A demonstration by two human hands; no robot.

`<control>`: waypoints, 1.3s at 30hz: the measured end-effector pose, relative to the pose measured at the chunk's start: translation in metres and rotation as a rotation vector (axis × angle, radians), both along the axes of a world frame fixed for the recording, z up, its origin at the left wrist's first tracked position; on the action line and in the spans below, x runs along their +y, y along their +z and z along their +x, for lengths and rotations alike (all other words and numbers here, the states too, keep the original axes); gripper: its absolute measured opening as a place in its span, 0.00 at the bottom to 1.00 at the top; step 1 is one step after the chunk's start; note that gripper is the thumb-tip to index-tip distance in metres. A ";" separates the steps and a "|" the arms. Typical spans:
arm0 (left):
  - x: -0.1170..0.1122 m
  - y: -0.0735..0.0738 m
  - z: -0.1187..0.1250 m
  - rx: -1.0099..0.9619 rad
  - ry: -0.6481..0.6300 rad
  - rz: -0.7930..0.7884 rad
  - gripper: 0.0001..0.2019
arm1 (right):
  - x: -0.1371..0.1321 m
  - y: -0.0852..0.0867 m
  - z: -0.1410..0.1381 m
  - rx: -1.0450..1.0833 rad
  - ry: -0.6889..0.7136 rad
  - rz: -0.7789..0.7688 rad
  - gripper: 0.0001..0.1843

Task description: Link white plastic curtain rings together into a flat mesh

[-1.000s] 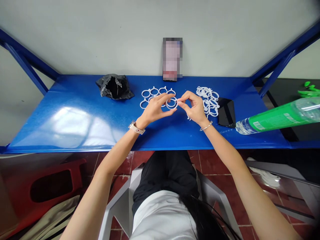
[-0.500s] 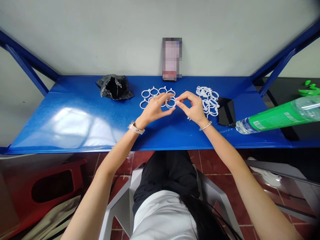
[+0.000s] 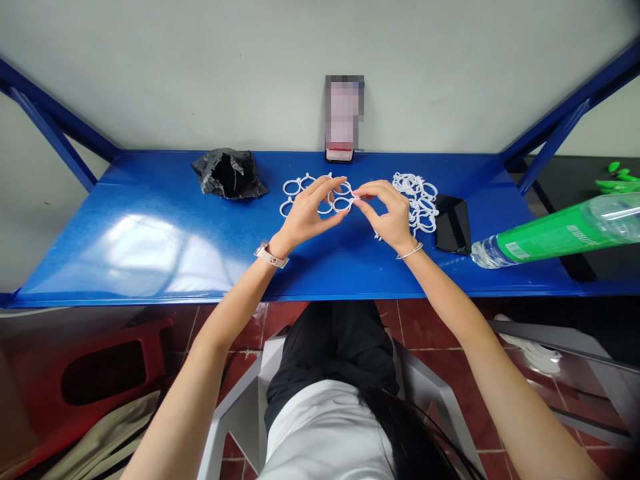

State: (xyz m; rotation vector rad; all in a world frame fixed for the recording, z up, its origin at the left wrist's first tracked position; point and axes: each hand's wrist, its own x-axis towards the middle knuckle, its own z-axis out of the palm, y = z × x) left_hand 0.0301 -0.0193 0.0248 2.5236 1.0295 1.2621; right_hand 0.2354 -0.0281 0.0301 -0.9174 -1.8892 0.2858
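My right hand (image 3: 387, 208) pinches the small eyelet of a white plastic ring (image 3: 343, 211) between thumb and fingertips. Around the left side of that ring curves my left hand (image 3: 310, 212), thumb and fingers apart; its thumb tip is close to the ring's lower edge, and whether it touches is unclear. Under and beside the left hand, several similar white rings (image 3: 291, 187) lie in rows, each with a small eyelet, partly hidden by the fingers. A loose heap of white rings (image 3: 425, 215) lies beside my right hand, partly behind it.
A crumpled black plastic bag (image 3: 230, 175) sits at the back left of the blue table (image 3: 240, 233). One phone (image 3: 340, 153) leans against the wall. A dark phone (image 3: 453, 225) and a bottle with a green label (image 3: 555, 230) lie at the right.
The pinched ring has shifted slightly, and my right fingertips have moved a little up and right. My left index finger has straightened somewhat over the rings.
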 end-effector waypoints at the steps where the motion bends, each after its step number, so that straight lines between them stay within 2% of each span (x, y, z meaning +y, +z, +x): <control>1: 0.000 0.001 0.000 -0.008 -0.001 0.008 0.22 | 0.000 0.000 0.000 0.007 -0.003 -0.004 0.13; 6: -0.001 0.003 0.001 -0.058 -0.025 0.050 0.20 | 0.000 0.000 0.000 0.055 0.019 -0.002 0.12; 11: -0.003 0.003 0.002 -0.055 -0.031 0.015 0.21 | 0.001 -0.003 -0.001 0.062 0.054 -0.034 0.14; 21: -0.005 0.003 0.004 -0.040 -0.022 0.017 0.20 | 0.004 -0.007 0.001 0.030 0.036 -0.039 0.18; 39: -0.004 0.003 0.002 -0.006 -0.007 -0.020 0.20 | 0.003 -0.003 0.000 0.044 0.024 -0.124 0.16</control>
